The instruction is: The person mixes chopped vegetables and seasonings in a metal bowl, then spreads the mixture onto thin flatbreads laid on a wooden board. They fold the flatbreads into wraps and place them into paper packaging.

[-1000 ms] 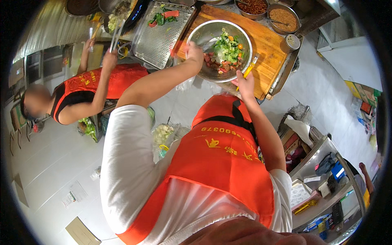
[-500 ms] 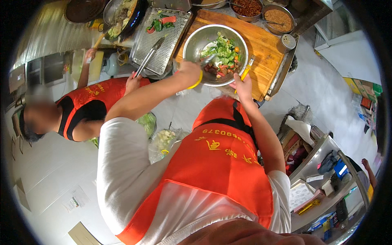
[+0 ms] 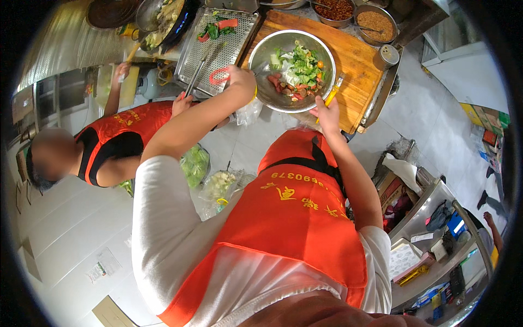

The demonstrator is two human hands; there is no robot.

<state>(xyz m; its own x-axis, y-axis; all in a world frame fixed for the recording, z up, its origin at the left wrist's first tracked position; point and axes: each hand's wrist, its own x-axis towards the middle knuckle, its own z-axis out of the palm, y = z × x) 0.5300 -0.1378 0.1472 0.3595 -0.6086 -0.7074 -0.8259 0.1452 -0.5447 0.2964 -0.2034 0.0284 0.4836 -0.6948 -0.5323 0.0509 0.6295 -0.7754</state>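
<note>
A metal mixing bowl (image 3: 261, 90) holds chopped greens, orange pieces and reddish-brown chunks. My right hand (image 3: 328, 114) grips its lower right rim. Alongside that hand is a slim tool with a yellow handle (image 3: 332, 96); whether my fingers hold it too is unclear. My left hand (image 3: 242, 82) is closed at the bowl's left edge on a metal utensil (image 3: 262, 68), its kind mostly hidden. A red loop (image 3: 218, 76) shows beside this hand, and a bit of yellow at its wrist side. The bowl overlaps a wooden cutting board (image 3: 357, 71).
At left, a person in a red apron (image 3: 128, 122) holds metal tongs (image 3: 197, 73) over a perforated tray (image 3: 190, 52), and a wooden handle (image 3: 132, 52) by a wok (image 3: 188, 27). Behind the board stand bowls of chilli flakes (image 3: 332, 10) and tan crumbs (image 3: 376, 24), beside a shaker (image 3: 386, 56).
My left hand has drawn left and up with the utensil, from inside the bowl to its edge. The red loop now shows. The bowl has shifted slightly right, and the food in it lies differently.
</note>
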